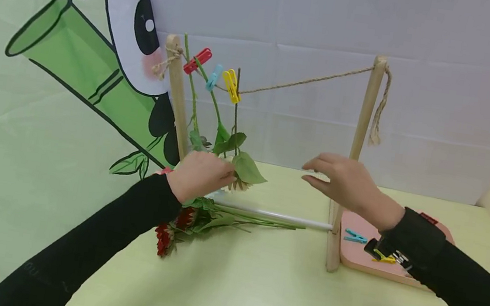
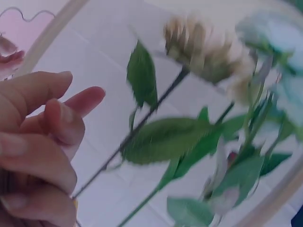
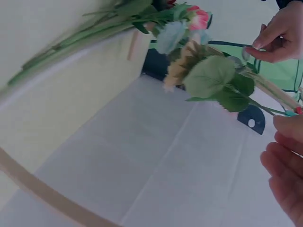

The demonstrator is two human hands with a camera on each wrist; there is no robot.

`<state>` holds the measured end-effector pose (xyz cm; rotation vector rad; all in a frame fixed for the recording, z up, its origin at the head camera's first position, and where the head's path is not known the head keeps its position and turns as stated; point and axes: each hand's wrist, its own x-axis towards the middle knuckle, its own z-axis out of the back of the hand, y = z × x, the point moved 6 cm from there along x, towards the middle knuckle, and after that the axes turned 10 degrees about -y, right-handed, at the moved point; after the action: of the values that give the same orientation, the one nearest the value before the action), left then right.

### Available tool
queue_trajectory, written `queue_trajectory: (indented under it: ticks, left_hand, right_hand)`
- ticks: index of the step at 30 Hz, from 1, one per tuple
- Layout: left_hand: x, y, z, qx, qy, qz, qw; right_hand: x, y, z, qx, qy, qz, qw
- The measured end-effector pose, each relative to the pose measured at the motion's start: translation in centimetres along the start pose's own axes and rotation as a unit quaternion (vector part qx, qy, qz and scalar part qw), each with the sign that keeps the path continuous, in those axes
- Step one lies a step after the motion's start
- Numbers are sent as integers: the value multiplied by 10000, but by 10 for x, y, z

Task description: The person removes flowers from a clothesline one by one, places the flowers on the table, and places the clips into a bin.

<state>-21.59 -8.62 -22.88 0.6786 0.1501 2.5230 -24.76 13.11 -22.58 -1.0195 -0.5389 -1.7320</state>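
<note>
At left, red flowers (image 1: pixel 164 238) lie on the smooth surface (image 1: pixel 253 295). The left hand (image 1: pixel 202 174), grip loosely curled, fingertips parted, is beside leafy flowers (image 1: pixel 247 168) hung by plastic clips (image 1: pixel 231 87) on coarse rope (image 1: pixel 316 80). Open room follows; then the right hand (image 1: pixel 341 183), grip spread, before a wooden post (image 1: pixel 366 112). Rounded pink tray (image 1: pixel 354 257) beyond.

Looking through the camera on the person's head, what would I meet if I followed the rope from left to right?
Left wooden post, red clothespin, blue clothespin, yellow clothespin, right wooden post.
</note>
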Motion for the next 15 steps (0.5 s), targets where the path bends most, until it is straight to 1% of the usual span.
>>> queue_trajectory:
  ticks: [3, 5, 6, 7, 8, 9, 10, 11, 12, 13, 14, 15]
  left_hand:
    - [12, 13, 18, 81, 22, 348, 9994]
    - [22, 22, 29, 59, -129, 666, 9977]
    - [26, 26, 34, 19, -233, 866, 9960]
    - [31, 31, 39, -91, -323, 1115, 9932]
    - [35, 36, 42, -243, -404, 1418, 9888]
    - [39, 41, 43, -429, -501, 1727, 9828]
    - [43, 45, 44, -601, -594, 2021, 9757]
    - [46, 48, 43, -732, -654, 2275, 9688]
    - [48, 51, 42, -840, -695, 2493, 9623]
    - [51, 53, 38, -1020, -684, 2688, 9553]
    - [53, 54, 33, -1170, -663, 2835, 9495]
    - [55, 53, 28, -1307, -598, 2926, 9454]
  right_hand:
    - [37, 1, 8, 125, -278, 149, 9994]
    - [64, 0, 13, 187, -461, 117, 9987]
    - [78, -1, 15, 219, -520, 24, 9984]
    - [92, -4, 16, 264, -543, -110, 9981]
    - [106, -8, 15, 337, -540, -341, 9974]
    - [120, -14, 12, 457, -496, -620, 9958]
    - [133, -18, 10, 681, -366, -1003, 9920]
    - [145, -22, 6, 952, -188, -1471, 9844]
    - [155, -35, -8, 1163, -98, -1931, 9742]
    - [162, -55, -28, 1551, -35, -2346, 9596]
    - [169, -67, -42, 1784, 77, -2789, 9436]
    - [173, -78, -57, 1997, 215, -3214, 9254]
